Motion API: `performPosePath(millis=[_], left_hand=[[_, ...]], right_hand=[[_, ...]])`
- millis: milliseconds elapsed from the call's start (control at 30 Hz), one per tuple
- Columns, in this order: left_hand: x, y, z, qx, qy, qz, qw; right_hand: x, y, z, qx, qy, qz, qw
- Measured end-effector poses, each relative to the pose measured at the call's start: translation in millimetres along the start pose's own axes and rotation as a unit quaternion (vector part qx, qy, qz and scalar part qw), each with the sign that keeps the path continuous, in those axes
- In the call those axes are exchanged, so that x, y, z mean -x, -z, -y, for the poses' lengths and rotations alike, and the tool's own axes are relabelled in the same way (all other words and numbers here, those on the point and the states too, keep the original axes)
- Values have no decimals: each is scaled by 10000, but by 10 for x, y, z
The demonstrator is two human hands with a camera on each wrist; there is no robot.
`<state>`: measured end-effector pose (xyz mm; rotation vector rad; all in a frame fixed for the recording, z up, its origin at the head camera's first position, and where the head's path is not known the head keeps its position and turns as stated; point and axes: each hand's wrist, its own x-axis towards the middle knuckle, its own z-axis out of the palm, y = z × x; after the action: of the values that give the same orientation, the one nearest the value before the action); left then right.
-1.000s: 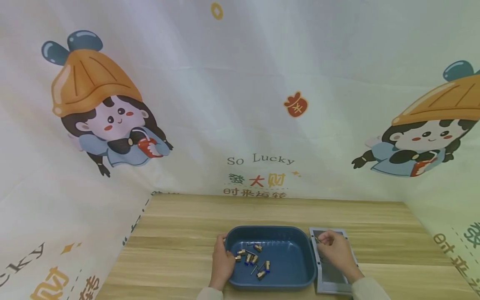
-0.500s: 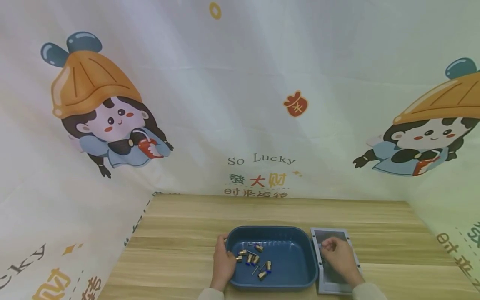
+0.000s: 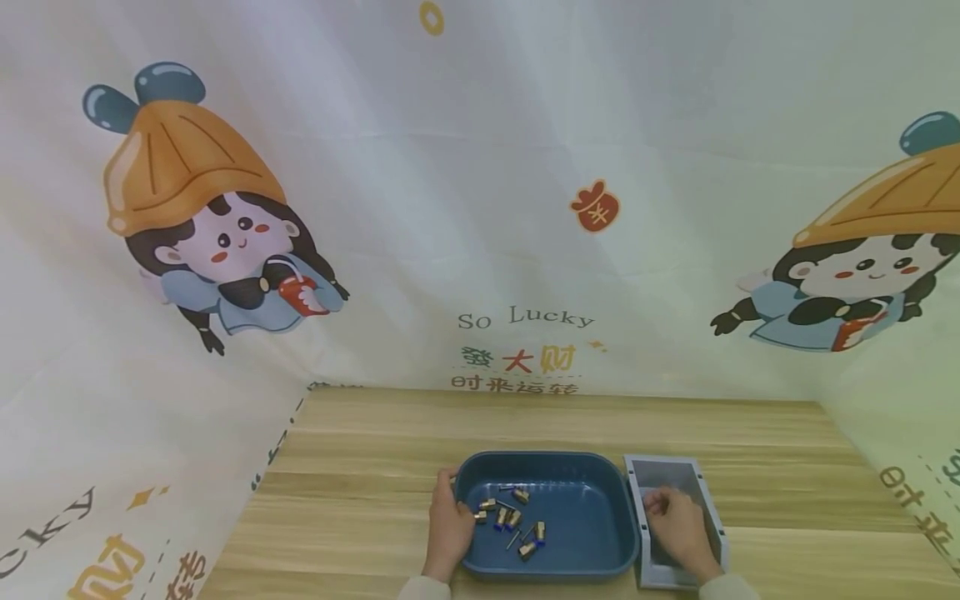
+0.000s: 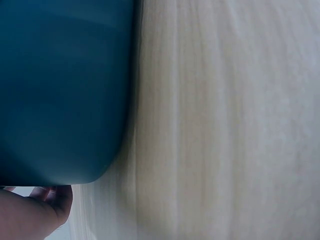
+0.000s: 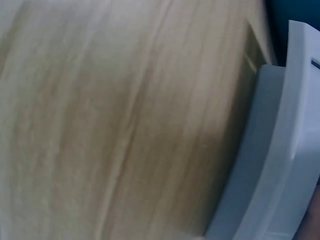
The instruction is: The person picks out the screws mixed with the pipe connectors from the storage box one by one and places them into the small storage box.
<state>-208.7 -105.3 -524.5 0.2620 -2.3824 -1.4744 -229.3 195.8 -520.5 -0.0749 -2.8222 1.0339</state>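
A dark blue tray (image 3: 577,525) lies on the table, with several small brass fittings (image 3: 528,550) with blue ends and thin metal screws or pins (image 3: 513,540) on its left side. My left hand (image 3: 447,529) grips the left wall, thumb at the rim; the left wrist view shows fingers against the tray's outside (image 4: 65,100). Over the grey box (image 3: 651,575) on the right, my right hand (image 3: 681,525) reaches down with curled fingers near its left inner wall. Whether a small part sits between those fingertips is hidden. The right wrist view shows mainly the box's outer side (image 5: 270,175).
The grey box stands close against the tray's right side. Around both is a wood-grain table (image 3: 360,500). Behind and at the sides hangs a white printed cloth (image 3: 420,250) with cartoon figures.
My right hand has moved from the box's upper left edge down and inward, over its interior. A thin piece seen earlier at its fingertips is no longer visible. The left hand keeps its grip.
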Motion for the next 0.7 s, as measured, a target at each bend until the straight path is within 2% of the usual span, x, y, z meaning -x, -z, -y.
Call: performPosePath(millis=[367, 700], left_hand=[[8, 0, -1, -18, 21, 1, 10000], [2, 1, -14, -40, 118, 38, 9999]], right_hand=[[28, -28, -1, -39, -142, 30, 9999], [29, -29, 4, 62, -19, 75, 10000]])
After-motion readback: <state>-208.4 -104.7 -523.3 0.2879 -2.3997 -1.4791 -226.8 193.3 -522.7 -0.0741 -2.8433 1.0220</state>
